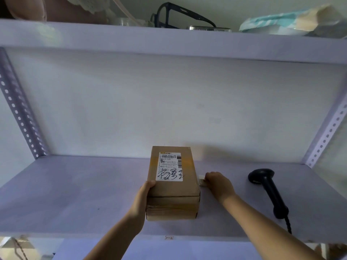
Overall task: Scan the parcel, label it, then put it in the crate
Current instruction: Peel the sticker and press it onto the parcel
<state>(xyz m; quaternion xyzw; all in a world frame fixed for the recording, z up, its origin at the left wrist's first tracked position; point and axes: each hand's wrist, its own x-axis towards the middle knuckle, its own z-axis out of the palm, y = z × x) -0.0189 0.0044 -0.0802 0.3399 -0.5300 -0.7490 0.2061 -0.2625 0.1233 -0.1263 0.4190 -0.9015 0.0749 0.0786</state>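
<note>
Shelf (75,194): pale board between perforated uprights, wall close behind, a second board above carrying dark glasses (180,15) and a blurred teal-and-white packet (285,21). Box (173,184): brown cardboard, taped, lying flat near the middle of the shelf, long axis running front edge to back edge, far end close to the wall. Its top carries a white shipping label (170,166) with barcode, printed text and large black handwriting across the lower half. Scanner (268,190): black, handheld, lying on the shelf toward the right edge, well apart from the box, head toward the back, coiled cord trailing over the front edge. Left hand (142,199): pressed against the box's left side near the front, fingers curled over the top edge, gripping it. Right hand (218,184): resting on the shelf just beside the box's right side, knuckles up, fingers bent and pinched on a small white item (201,180) that sits against the box wall; cannot tell what the item is. Small tag (169,237) on the shelf's front edge, below the box; marking too small to read.
</note>
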